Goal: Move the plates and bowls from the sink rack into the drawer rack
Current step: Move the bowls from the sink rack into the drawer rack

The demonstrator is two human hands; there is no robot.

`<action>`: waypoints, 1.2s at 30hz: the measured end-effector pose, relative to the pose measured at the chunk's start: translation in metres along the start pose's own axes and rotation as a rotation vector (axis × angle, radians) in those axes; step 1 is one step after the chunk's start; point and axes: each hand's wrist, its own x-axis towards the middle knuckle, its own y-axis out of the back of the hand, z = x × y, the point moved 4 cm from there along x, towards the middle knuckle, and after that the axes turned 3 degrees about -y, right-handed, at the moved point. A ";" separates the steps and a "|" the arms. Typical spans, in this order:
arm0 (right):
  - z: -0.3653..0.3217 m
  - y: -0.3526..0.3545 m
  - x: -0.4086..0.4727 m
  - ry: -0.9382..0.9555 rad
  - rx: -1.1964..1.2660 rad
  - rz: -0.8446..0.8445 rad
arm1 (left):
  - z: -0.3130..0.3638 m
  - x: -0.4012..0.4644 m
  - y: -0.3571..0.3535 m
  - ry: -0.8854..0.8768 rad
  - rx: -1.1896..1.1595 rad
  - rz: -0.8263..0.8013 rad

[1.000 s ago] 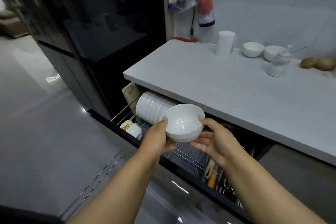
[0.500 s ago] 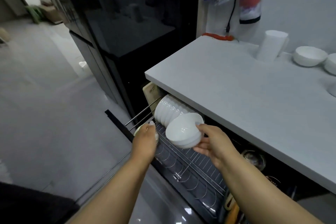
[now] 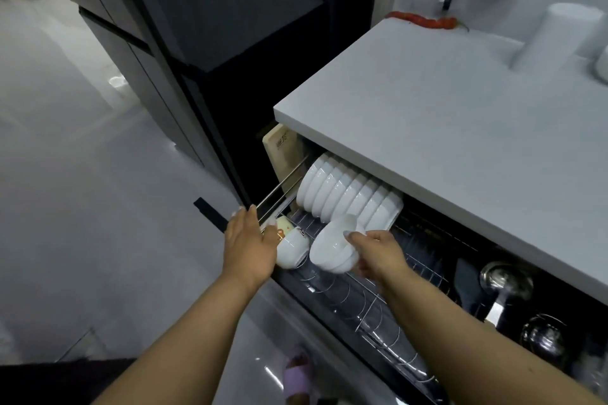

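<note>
Left of centre, bare floor (image 3: 82,207) fills the frame's left side beside the dark cabinet (image 3: 197,43). The left hand (image 3: 250,243) lies flat with fingers straight over the drawer's front corner, touching a patterned cup (image 3: 292,245). Just right of it, the right hand (image 3: 378,251) grips a tilted white bowl (image 3: 332,250) above the drawer rack (image 3: 378,309), whose front wire slots stand free. Behind the bowl a row of bowls (image 3: 348,196) stands on edge, under the countertop (image 3: 460,125) edge that overhangs them.
</note>
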 end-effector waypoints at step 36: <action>0.096 -0.113 0.134 -0.290 -0.494 0.165 | -0.055 0.087 -0.039 -0.451 0.607 -0.116</action>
